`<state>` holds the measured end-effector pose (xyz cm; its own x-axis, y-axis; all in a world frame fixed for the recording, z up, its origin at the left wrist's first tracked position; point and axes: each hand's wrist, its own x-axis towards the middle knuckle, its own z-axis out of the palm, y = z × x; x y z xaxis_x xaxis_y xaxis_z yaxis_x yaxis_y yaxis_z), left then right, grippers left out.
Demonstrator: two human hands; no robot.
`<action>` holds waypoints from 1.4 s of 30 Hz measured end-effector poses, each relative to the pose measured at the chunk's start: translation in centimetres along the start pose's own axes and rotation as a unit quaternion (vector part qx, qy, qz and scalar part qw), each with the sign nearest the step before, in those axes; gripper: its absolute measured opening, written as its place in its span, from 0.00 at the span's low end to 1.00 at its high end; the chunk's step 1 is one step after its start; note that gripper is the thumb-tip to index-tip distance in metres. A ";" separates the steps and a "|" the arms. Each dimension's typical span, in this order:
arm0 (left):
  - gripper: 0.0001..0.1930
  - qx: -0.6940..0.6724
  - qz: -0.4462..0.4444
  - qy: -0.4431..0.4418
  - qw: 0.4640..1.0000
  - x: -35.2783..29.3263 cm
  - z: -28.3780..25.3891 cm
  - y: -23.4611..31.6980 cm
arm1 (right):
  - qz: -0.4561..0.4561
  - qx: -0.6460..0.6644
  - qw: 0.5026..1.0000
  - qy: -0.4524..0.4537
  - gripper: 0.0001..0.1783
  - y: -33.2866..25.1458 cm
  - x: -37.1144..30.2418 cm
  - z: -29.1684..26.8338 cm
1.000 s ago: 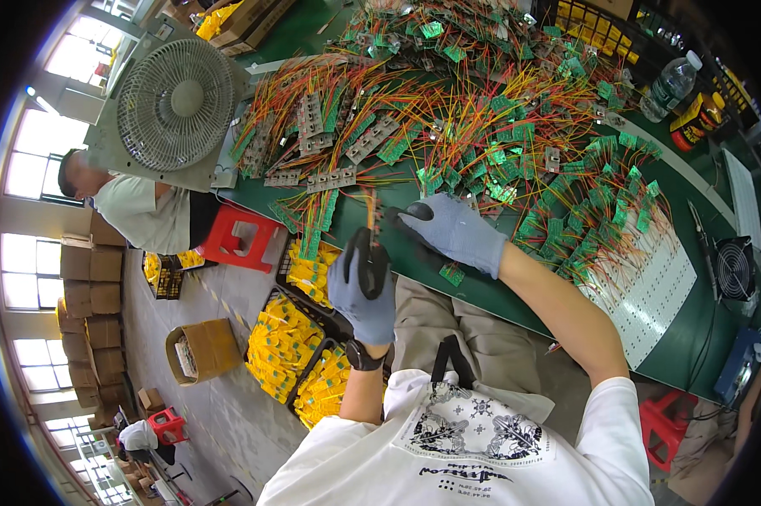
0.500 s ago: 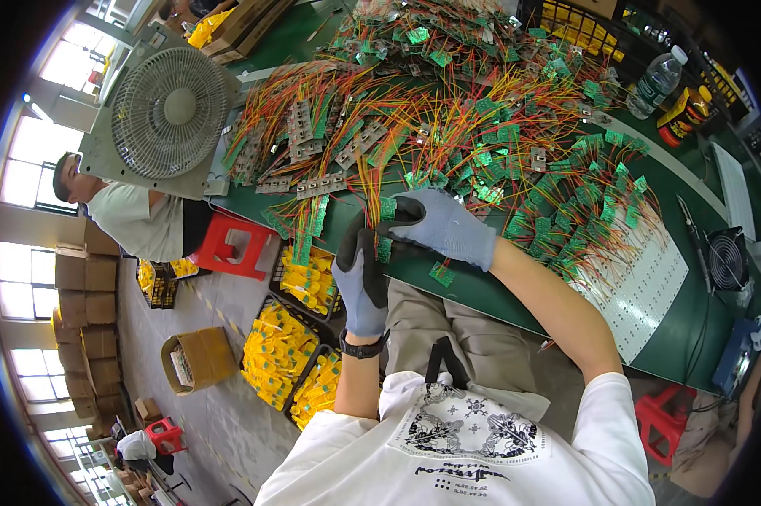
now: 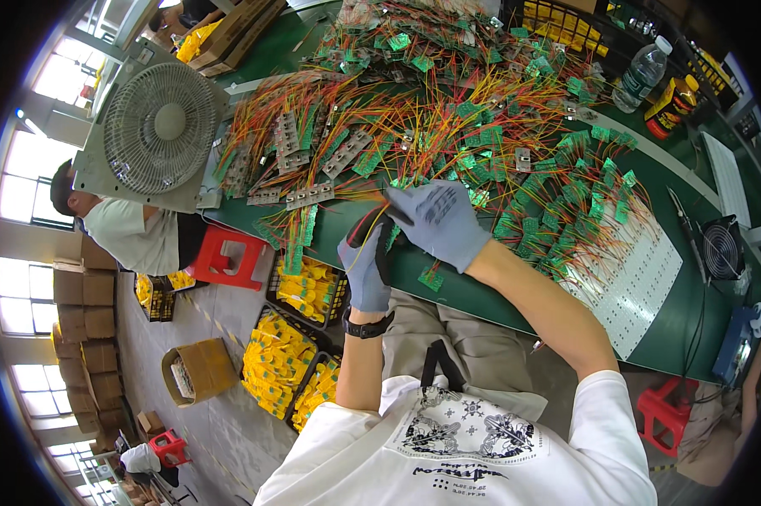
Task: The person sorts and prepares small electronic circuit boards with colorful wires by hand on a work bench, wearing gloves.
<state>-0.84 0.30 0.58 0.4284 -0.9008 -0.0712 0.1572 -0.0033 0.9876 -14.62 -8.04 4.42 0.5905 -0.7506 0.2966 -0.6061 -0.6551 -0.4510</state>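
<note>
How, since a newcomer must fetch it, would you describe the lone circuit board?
Find the green table, then its near edge. Between that edge and the right hand lies a small green circuit board, alone, unlike the heaped boards.

From here, the left hand [image 3: 367,268] and right hand [image 3: 444,224] are hiding bits of wires [image 3: 365,197], and a fan [image 3: 157,126] is partly hiding a person [image 3: 140,243].

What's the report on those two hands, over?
Left hand closed on red and yellow wires. Right hand close against it, grip unclear. Wired circuit boards heaped just beyond; loose green board nearby.
</note>
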 end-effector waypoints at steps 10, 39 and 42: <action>0.15 -0.009 0.047 0.018 0.999 -0.2 0.6 0.2 | 0.063 0.070 0.996 -0.001 0.24 1.2 0.1 -0.1; 0.17 -0.040 0.117 0.034 0.992 -1.0 2.5 2.1 | 0.034 -0.014 0.998 -0.044 0.24 -1.9 0.0 -1.9; 0.19 -0.026 0.168 0.044 0.984 -0.5 2.9 1.8 | 0.028 -0.049 0.998 -0.026 0.24 -1.2 -0.3 -1.8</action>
<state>-3.40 -0.50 2.76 0.5384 -0.8063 0.2447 0.0383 0.3135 0.9488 -15.01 -7.14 6.39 0.5800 -0.7821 0.2278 -0.6869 -0.6199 -0.3794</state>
